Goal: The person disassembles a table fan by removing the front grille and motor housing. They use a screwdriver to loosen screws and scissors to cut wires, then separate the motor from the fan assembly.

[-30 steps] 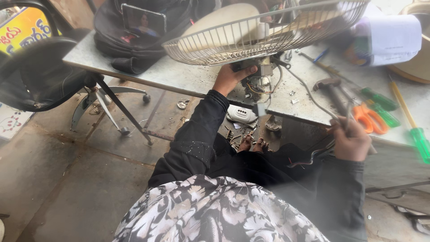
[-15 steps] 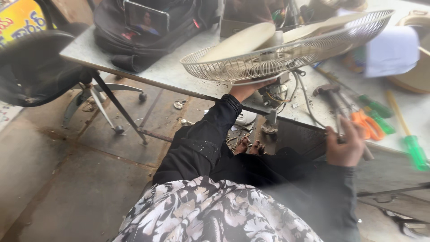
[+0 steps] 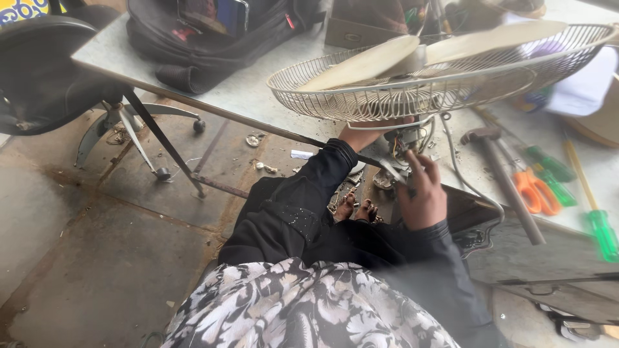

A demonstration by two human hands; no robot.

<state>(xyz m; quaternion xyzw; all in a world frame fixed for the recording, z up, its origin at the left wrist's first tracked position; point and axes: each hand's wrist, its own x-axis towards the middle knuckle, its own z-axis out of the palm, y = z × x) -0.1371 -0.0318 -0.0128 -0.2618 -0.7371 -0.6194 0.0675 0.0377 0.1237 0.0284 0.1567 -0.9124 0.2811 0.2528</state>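
A table fan lies tilted at the near edge of the grey desk (image 3: 258,96), its wire guard (image 3: 412,96) facing up with the pale blades (image 3: 367,64) inside it, blurred. The left hand (image 3: 364,134) reaches up under the guard's rim and presses against it; its fingers are hidden behind the wire, so whether that grip closes around anything cannot be told. The right hand (image 3: 422,193) sits just below the exposed motor housing (image 3: 406,138), where loose wires show. Its fingers curl around a thin metal tool (image 3: 390,171) whose tip points toward the motor; what kind of tool it is stays unclear. A grey cable (image 3: 464,180) loops from the motor down past the right wrist.

To the right on the desk lie a hammer (image 3: 503,180), orange-handled pliers (image 3: 535,193) and green-handled screwdrivers (image 3: 603,225), the far one cut off by the frame edge. A black backpack (image 3: 206,45) rests at the desk's far left, and a black office chair (image 3: 45,71) stands beside it on the paved floor (image 3: 97,258). Bare feet (image 3: 358,209) show under the desk, partly hidden by the black sleeves.
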